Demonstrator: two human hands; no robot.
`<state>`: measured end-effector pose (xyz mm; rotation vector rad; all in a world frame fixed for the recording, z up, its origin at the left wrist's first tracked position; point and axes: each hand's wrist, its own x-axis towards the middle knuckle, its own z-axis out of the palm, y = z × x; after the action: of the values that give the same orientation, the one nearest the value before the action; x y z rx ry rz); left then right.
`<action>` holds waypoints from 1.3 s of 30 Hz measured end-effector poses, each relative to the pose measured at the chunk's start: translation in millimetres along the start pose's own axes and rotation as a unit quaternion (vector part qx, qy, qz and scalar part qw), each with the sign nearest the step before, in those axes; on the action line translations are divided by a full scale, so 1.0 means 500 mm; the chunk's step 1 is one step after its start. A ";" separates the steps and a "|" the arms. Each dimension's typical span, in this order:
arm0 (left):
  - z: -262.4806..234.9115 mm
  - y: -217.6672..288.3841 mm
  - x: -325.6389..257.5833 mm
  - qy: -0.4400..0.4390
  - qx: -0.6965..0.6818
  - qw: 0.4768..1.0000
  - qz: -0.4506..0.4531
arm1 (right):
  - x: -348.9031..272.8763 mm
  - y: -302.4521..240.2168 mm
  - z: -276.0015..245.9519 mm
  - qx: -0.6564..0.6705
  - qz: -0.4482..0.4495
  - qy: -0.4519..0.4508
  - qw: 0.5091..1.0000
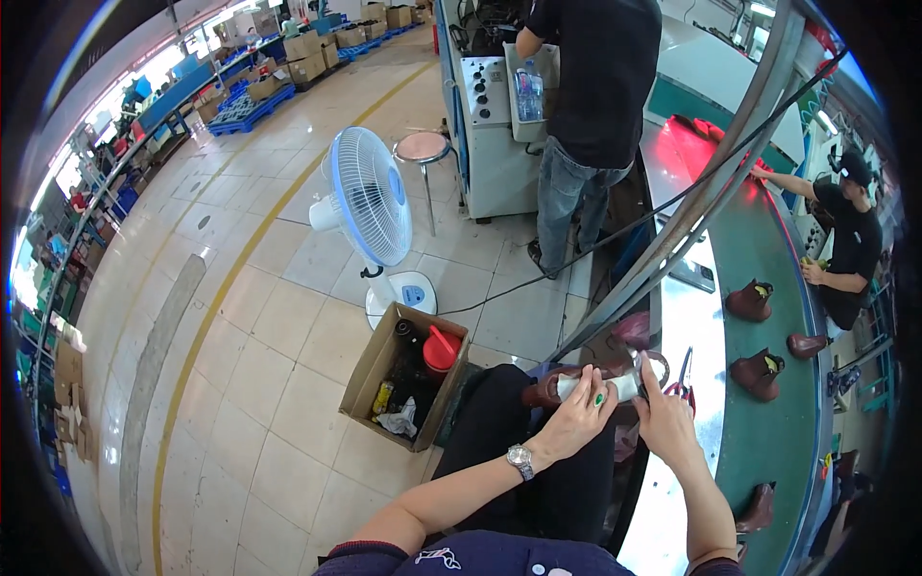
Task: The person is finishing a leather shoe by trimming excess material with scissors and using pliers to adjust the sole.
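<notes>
Left hand: fingers bent and pressed together on a white piece; thumb hidden.
Right hand: thumb and forefinger pinching the white piece's right end.
White piece: right of the cardboard box, against a brown shoe partly covered by the left hand.
Cardboard box: open-topped, on the floor; holds a red container with a handle, a black bottle, a yellow bottle, crumpled pale wrapping; dark contents beneath, not identifiable.
Fan: just behind the box.
Counter: metal-topped, well right of the box; red-handled scissors upon it.
Green belt: beyond the counter from the box; bears brown boots.
Bottle tray: far behind the box, holding clear bottles.
</notes>
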<state>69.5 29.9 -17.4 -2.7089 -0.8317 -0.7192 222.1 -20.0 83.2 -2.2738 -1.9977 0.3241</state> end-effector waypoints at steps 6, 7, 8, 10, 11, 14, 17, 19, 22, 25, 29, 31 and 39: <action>-0.022 -0.018 0.020 0.036 -0.041 0.998 -0.032 | -0.010 -0.015 0.033 -0.003 0.019 -0.009 1.000; -0.039 -0.019 0.034 -0.025 -0.080 0.991 -0.100 | -0.004 -0.007 0.033 -0.005 0.024 -0.011 1.000; -0.044 -0.021 0.041 -0.086 -0.118 0.975 -0.165 | 0.004 0.002 0.031 -0.027 0.024 -0.032 0.999; -0.048 -0.027 0.017 -0.109 -0.024 0.987 -0.118 | 0.010 0.002 0.019 -0.046 -0.008 -0.046 0.998; -0.045 -0.027 0.005 -0.132 0.067 0.987 -0.067 | 0.004 -0.004 0.012 -0.046 -0.011 -0.047 0.998; -0.045 -0.023 -0.007 -0.122 0.078 0.988 -0.059 | -0.009 -0.029 0.008 0.083 0.003 0.044 0.996; -0.057 -0.018 -0.011 -0.108 0.058 0.990 -0.066 | -0.023 -0.037 0.052 0.014 0.024 0.008 1.000; -0.056 -0.014 -0.016 -0.100 0.036 0.991 -0.076 | -0.022 -0.033 0.044 0.013 0.031 0.001 0.999; -0.040 -0.017 -0.026 -0.078 0.021 0.994 -0.068 | -0.010 -0.026 0.019 0.063 -0.026 0.029 0.997; -0.049 -0.032 -0.013 -0.065 -0.030 0.995 -0.072 | 0.004 -0.016 0.073 0.076 -0.003 0.121 0.990; -0.042 -0.046 -0.025 -0.071 -0.086 0.990 -0.090 | 0.016 -0.033 0.018 0.033 -0.055 0.000 0.998; -0.030 -0.041 -0.030 -0.074 -0.104 0.988 -0.091 | 0.007 -0.053 0.009 0.079 -0.028 0.031 0.996; -0.011 -0.047 -0.036 -0.025 -0.150 0.985 -0.083 | 0.003 -0.048 0.031 0.040 -0.013 -0.044 0.998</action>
<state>40.8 38.8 -20.6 -2.9574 -1.0489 -0.8809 195.5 -16.2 73.0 -2.2198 -2.0135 0.5011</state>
